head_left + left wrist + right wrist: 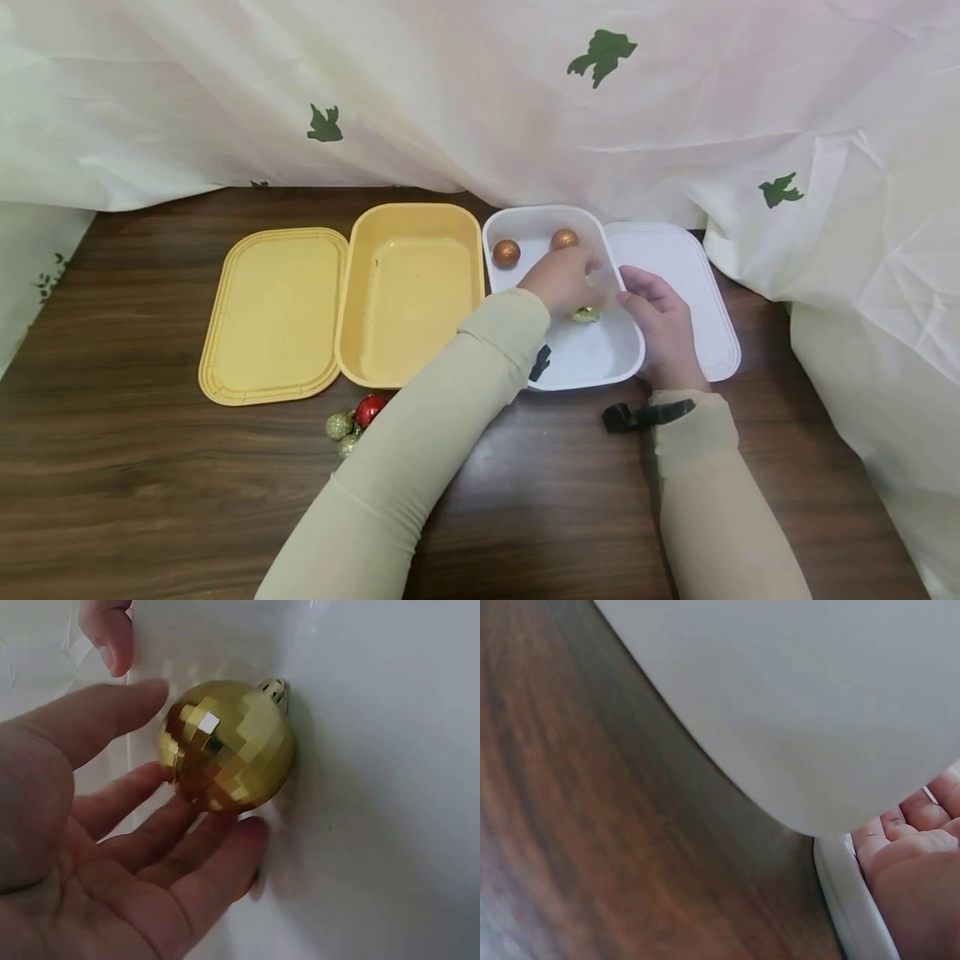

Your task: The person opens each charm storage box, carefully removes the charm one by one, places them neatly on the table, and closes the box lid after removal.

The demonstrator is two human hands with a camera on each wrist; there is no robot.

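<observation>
Head view: white box (592, 358) holds two orange balls (506, 254) and a half-hidden gold ball (584, 315), left hand (564, 279) spread around it; right hand (666, 327) touches the box, grip unclear.

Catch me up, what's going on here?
A person's left hand is in the white box, at a faceted gold ball; whether its grip is firm, I can't tell. The right hand rests at that box's right rim. Two orange balls lie inside too. A red ball and glittery gold balls lie in front of the yellow box.
</observation>
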